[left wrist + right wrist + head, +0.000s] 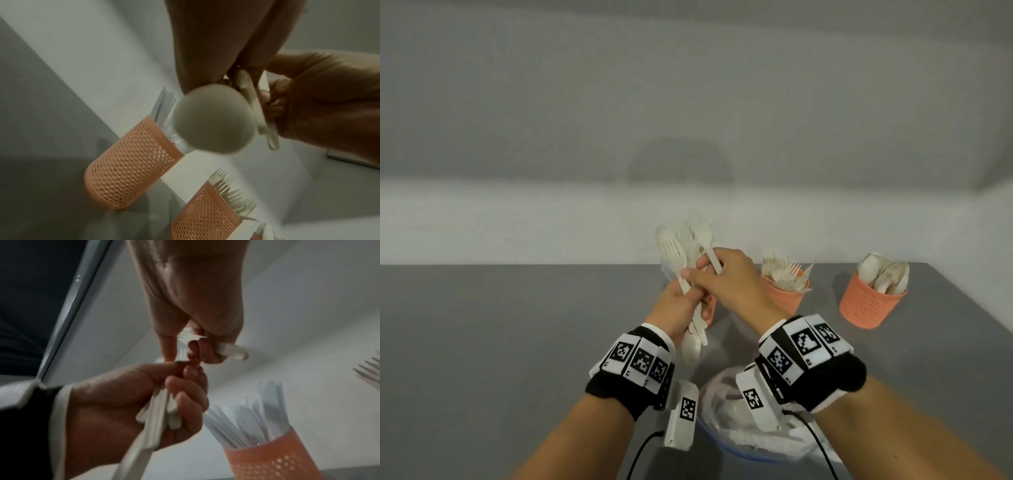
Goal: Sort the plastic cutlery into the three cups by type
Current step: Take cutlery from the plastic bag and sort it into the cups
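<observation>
My left hand [683, 303] grips a bundle of cream plastic spoons and forks [674, 253] upright above the grey table [517, 342]. My right hand [717, 274] reaches into the bundle's top and pinches the handle of one spoon [704, 236]; in the right wrist view its fingers [202, 350] curl round that handle [230, 351]. Three orange mesh cups stand behind: a knife cup [267, 459] mostly hidden by my hands in the head view, a fork cup [786, 294] and a spoon cup [871, 299]. A spoon bowl [213, 118] of the bundle fills the left wrist view.
A bowl [726, 448] with a crumpled white bag in it sits on the table just under my wrists. The table's right edge runs close past the spoon cup. A white wall [551, 222] stands right behind the cups.
</observation>
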`<state>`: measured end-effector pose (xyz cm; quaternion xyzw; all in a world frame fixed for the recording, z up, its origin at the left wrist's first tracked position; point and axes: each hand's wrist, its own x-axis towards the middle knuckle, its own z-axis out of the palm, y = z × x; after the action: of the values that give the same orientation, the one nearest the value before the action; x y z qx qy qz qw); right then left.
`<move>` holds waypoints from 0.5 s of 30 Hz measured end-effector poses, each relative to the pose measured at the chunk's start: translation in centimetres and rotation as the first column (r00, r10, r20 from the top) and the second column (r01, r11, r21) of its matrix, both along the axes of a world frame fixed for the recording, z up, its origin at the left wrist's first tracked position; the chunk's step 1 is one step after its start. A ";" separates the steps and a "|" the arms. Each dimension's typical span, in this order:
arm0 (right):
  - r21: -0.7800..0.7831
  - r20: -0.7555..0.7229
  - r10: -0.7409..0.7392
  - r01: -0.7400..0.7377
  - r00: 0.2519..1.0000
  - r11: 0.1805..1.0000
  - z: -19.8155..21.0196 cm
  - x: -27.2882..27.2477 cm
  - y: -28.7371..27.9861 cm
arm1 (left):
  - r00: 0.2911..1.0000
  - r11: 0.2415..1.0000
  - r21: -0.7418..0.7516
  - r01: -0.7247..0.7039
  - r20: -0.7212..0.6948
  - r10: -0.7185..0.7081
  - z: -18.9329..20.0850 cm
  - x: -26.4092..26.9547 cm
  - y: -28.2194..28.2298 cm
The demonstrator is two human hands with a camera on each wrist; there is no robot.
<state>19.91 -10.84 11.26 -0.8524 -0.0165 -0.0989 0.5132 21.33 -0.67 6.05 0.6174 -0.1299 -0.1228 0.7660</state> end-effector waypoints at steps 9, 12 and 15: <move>-0.066 -0.062 0.123 -0.127 0.990 0.990 0.5 -0.5 -0.7 | 0.995 0.994 -0.064 0.090 0.036 -0.087 -0.4 -0.7 0.1; 0.157 -0.080 0.093 -0.080 0.992 0.984 0.5 -0.5 -0.8 | 0.998 0.993 -0.096 0.067 0.020 -0.066 0.0 -1.0 0.0; 0.325 -0.035 -0.013 0.024 0.999 0.945 0.4 0.0 -1.1 | 0.998 0.993 -0.111 -0.030 -0.052 0.024 0.1 -1.0 -0.6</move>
<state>19.94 -11.94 11.66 -0.7576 0.0162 -0.0912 0.6461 20.29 -1.25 6.15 0.5718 -0.1087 -0.1208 0.8041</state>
